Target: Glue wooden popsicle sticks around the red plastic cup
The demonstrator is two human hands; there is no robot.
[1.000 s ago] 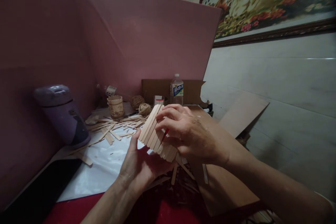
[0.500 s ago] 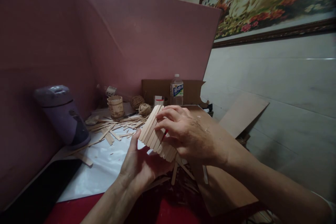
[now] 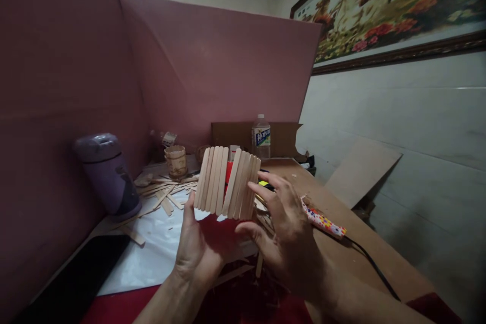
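A piece made of craft sticks [image 3: 212, 182] stands up in front of me, its sticks side by side around something red that shows through a wedge-shaped gap near the middle. My left hand [image 3: 199, 248] grips it from the lower left, thumb on its left edge; the other fingers are mostly hidden behind and under it. My right hand [image 3: 283, 223] is at its right side with fingers spread. The fingertips are at the right-hand sticks, and whether they touch cannot be made out. Below the piece lie loose sticks [image 3: 259, 266].
Loose sticks [image 3: 165, 195] lie piled on the white sheet [image 3: 152, 258], behind them a small stick-covered cup [image 3: 175, 162]. A purple tumbler [image 3: 110, 177] and a black flat object [image 3: 79, 283] are left. A bottle [image 3: 261, 136] stands behind; a patterned corded tool [image 3: 324, 223] lies right on brown board [image 3: 364, 263].
The piece has turned so its stick-covered face and red gap show more fully. My right hand has drawn back from over the sticks to the right side. The view has shifted slightly.
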